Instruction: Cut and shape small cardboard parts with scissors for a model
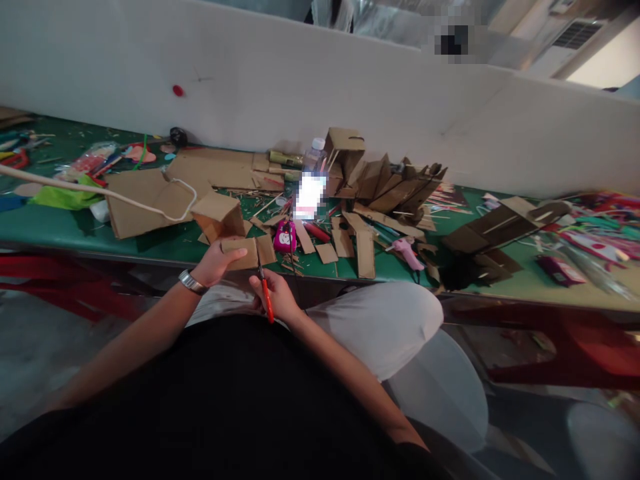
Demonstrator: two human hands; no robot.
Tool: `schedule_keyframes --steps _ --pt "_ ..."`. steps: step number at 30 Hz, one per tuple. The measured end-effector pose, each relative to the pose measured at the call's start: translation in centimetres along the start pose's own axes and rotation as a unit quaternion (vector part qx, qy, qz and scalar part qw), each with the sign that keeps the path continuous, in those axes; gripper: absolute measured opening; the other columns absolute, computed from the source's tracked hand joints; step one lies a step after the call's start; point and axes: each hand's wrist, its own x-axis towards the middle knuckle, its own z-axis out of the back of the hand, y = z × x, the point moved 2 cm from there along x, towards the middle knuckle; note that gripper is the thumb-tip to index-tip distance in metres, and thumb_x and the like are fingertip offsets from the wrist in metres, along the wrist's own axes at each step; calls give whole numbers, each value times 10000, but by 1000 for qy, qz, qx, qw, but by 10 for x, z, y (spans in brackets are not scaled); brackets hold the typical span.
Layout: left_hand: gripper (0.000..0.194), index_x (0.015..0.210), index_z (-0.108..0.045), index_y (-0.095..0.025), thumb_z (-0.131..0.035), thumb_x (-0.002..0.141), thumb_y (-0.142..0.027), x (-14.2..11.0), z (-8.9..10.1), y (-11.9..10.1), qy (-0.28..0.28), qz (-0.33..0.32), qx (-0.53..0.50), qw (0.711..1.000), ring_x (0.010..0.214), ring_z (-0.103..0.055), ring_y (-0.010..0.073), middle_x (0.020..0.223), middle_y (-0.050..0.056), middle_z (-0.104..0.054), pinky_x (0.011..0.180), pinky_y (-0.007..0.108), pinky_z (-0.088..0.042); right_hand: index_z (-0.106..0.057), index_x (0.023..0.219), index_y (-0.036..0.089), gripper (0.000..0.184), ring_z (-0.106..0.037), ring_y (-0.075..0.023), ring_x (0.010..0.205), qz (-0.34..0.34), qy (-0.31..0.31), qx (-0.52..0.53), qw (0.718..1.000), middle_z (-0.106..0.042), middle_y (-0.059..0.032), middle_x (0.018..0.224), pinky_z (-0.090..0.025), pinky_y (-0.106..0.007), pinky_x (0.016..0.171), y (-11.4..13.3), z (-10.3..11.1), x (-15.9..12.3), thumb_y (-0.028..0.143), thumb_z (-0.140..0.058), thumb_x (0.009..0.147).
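Note:
A small piece of brown cardboard is pinched in my left hand, thumb on top, just before the table's front edge. My right hand grips red-handled scissors. Their blades reach up to the cardboard, at the line where the held piece meets another cardboard flap on its right. Whether the blades have cut through there I cannot tell. A folded cardboard box shape stands just beyond my left hand. A pink pouch with a cartoon face lies past the scissors.
Cardboard strips, a pink glue gun and a bright phone screen lie on the green table. Behind stand a clear bottle and cardboard constructions. A white partition rises at the back. A pale cable crosses the left side.

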Motion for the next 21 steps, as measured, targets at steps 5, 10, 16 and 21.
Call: schedule_keyframes --steps 5,10,16,21 --pt "453 909 -750 -173 -927 632 -485 -4 1 -12 16 -33 50 998 752 -682 211 837 35 -744 697 304 -553 -526 884 235 555 -554 -125 454 12 -4 5 1000 -565 64 554 -396 -214 440 -2 -1 -2 763 -698 862" --pt "434 880 -717 -187 -921 627 -473 -6 0 -14 28 -50 86 995 708 -631 182 813 12 -700 646 276 -507 -555 909 222 540 -558 -107 526 47 -19 -1 999 -624 41 653 -430 -204 505 -8 -1 -2 740 -702 872" --pt "375 870 -721 -196 -910 675 -455 -4 -1 -4 54 -52 93 993 720 -627 175 817 4 -682 647 265 -497 -569 886 215 550 -587 -116 545 19 -17 -38 999 -638 28 663 -452 -209 520 -15 0 -1 745 -712 861" --pt "379 882 -717 -200 -919 674 -444 -3 2 1 44 -25 46 998 734 -655 190 828 12 -695 655 278 -523 -551 910 229 563 -568 -131 487 20 -5 12 1000 -554 69 586 -449 -229 470 -9 -2 -1 741 -764 814"
